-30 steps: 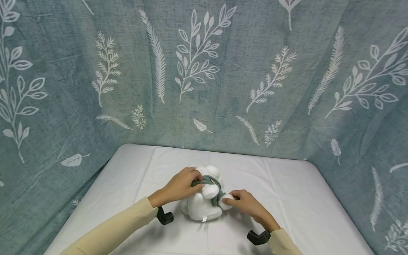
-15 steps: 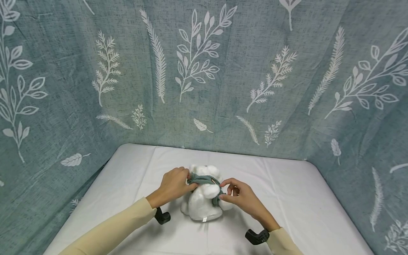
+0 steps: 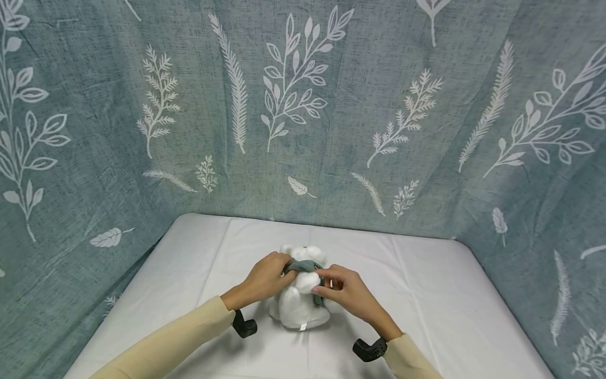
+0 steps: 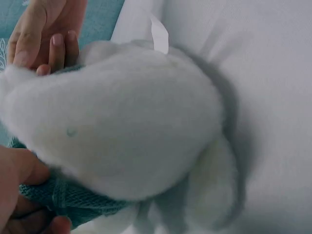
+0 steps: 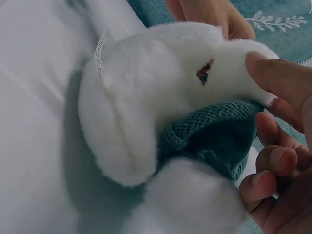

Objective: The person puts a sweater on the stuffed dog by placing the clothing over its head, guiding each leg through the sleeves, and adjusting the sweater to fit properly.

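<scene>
A white plush toy (image 3: 301, 308) sits on the white-covered table, a teal knitted garment (image 3: 304, 265) stretched across its upper part. My left hand (image 3: 266, 276) holds the garment's left side; the left wrist view shows the knit (image 4: 73, 201) pinched between thumb and fingers. From the right, my right hand (image 3: 349, 292) grips a white limb of the toy. Its thumb (image 5: 278, 75) lies on top of that limb in the right wrist view, and the other fingers curl close beside the knit (image 5: 214, 134). A small dark-and-red mark (image 5: 204, 73) shows on the fur.
A white tag (image 4: 159, 34) sticks out from the toy's underside. Blue-green cloth (image 3: 303, 131) with white leaf prints surrounds the white table (image 3: 407, 305) at the back and sides. Black camera mounts (image 3: 369, 349) sit below both wrists.
My right hand has let go of the white paw at the right and moved left to another limb beside the knit. The left hand, still on the garment, shifted left, then back right.
</scene>
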The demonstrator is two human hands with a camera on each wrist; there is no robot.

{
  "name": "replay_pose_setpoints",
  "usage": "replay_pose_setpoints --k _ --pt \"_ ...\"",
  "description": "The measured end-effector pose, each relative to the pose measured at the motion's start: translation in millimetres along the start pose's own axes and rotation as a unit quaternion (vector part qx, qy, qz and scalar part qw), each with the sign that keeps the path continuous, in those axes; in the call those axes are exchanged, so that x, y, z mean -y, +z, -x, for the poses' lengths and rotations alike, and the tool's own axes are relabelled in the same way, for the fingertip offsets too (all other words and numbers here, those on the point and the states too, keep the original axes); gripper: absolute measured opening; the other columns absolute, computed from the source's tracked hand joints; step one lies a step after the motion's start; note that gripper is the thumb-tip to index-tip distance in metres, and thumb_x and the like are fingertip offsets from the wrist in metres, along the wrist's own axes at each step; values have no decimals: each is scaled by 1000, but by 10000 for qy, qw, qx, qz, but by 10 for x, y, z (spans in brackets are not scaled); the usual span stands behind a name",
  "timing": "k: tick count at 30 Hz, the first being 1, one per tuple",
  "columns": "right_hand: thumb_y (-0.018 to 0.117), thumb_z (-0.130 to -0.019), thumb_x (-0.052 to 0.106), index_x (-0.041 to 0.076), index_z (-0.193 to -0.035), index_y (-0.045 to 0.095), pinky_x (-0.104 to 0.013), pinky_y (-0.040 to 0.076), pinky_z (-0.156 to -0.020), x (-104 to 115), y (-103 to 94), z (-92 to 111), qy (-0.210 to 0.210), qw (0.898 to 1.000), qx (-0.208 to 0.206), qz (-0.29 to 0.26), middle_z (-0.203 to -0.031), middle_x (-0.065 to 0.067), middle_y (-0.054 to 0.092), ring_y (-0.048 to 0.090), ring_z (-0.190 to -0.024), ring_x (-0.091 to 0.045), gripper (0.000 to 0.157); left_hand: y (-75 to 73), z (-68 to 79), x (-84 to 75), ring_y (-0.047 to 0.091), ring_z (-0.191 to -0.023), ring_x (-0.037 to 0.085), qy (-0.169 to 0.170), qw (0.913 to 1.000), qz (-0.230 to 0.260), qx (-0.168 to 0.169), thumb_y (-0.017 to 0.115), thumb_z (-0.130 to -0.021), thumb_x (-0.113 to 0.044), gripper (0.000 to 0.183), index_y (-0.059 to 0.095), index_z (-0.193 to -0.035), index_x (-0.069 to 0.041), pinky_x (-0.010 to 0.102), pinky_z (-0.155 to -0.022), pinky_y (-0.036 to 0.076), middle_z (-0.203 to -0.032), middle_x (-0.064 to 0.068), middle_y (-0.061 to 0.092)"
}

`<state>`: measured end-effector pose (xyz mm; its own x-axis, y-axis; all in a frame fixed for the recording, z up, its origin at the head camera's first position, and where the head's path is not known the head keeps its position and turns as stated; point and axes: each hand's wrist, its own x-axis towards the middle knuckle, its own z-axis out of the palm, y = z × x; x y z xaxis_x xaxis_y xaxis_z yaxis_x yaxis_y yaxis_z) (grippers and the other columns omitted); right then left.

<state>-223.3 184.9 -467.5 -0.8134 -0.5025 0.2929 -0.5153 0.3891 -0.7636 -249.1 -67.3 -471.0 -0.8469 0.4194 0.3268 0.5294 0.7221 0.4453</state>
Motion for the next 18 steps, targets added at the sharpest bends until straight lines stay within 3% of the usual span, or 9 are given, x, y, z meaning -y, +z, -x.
replay_pose_setpoints --k 4,11,18 --pt "80 -91 29 17 -116 77 -23 40 -57 42 76 -77 -40 9997 -74 223 -76 7 54 45 -63 -6 28 -19 15 -25 45 -71 12 5 9997 239 37 64 -100 -21 8 67 -94 -17 29 -61 39 -75 -9 51" --pt "78 -93 33 19 -102 78 -22 35 -56 77 208 -201 -42 9970 -230 732 -64 10 40 36 -56 -2 17 -72 36 -25 47 -72 10 45 9989 429 -177 63 -100 -16 12 71 -106 -10 27 -61 41 -83 -8 58" --pt "81 -91 29 13 -92 80 -20 33 -52 108 289 -280 508 9915 -536 1069 -57 10 41 34 -50 -2 16 -133 60 -89 44 -73 9 598 9964 376 -468 63 -98 -14 11 72 -105 -11 24 -60 41 -85 -9 59"
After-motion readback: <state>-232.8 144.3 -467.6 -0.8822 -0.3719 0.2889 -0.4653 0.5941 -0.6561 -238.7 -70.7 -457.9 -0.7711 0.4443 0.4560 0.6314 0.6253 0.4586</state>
